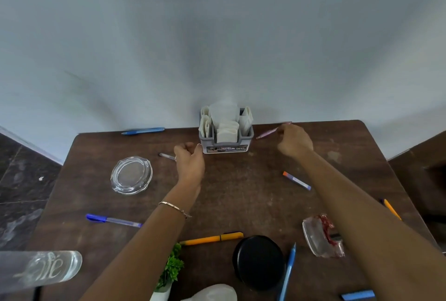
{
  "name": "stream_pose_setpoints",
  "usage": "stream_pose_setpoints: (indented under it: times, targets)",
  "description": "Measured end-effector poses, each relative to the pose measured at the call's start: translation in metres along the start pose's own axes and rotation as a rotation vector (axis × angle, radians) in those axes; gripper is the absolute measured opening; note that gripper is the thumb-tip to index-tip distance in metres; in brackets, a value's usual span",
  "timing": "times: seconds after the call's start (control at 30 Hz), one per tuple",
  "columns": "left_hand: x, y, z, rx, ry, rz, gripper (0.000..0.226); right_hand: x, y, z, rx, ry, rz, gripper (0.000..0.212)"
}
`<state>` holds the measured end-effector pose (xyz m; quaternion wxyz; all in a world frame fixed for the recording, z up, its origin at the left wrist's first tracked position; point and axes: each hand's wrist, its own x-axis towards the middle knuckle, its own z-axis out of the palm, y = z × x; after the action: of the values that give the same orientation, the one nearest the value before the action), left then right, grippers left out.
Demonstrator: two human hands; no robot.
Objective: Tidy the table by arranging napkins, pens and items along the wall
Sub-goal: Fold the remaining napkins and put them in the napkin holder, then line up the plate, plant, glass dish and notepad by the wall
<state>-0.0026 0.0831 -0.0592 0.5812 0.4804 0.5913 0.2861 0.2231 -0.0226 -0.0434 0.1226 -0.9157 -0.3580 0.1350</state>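
Note:
A grey napkin holder [226, 140] full of white napkins stands at the table's far edge against the wall. My right hand [295, 141] is to its right, fingers shut on a pink pen [266, 133] that lies near the wall. My left hand [189, 158] is curled just left of the holder's base, over a clear pen [166, 156] whose end pokes out; whether it grips the pen is unclear. A blue pen [142, 130] lies along the wall at the left.
Scattered on the brown table [241, 194]: a glass ashtray [131, 175], blue-capped pen [113, 220], orange-tipped pen [296, 180], yellow pen [211, 239], black round lid [259, 261], blue pen [288, 274], second glass ashtray [322, 236], small green plant [171, 269], and a yellow pen [392, 209] at the right edge.

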Motion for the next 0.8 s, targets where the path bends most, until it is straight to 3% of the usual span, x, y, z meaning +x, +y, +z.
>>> stream_pose_setpoints:
  times: [0.1, 0.2, 0.4, 0.6, 0.8]
  targets:
    - [-0.006, -0.010, 0.000, 0.040, -0.087, -0.032, 0.006, 0.004, 0.003, 0.001, -0.231, 0.014, -0.085, 0.040]
    - [-0.014, -0.017, 0.001, 0.114, -0.197, -0.040, 0.006, 0.008, 0.003, 0.004, -0.294, 0.016, -0.118, 0.044]
    - [-0.035, -0.019, -0.003, 0.165, -0.339, -0.094, 0.007, 0.001, -0.008, 0.007, -0.296, -0.044, -0.165, 0.036]
    - [-0.077, -0.025, -0.023, 0.157, -0.438, -0.122, 0.008, -0.038, -0.024, -0.006, -0.242, -0.257, -0.268, 0.049]
    - [-0.133, -0.032, -0.047, 0.110, -0.472, -0.086, 0.009, -0.114, -0.020, -0.018, -0.037, -0.318, -0.353, 0.044]
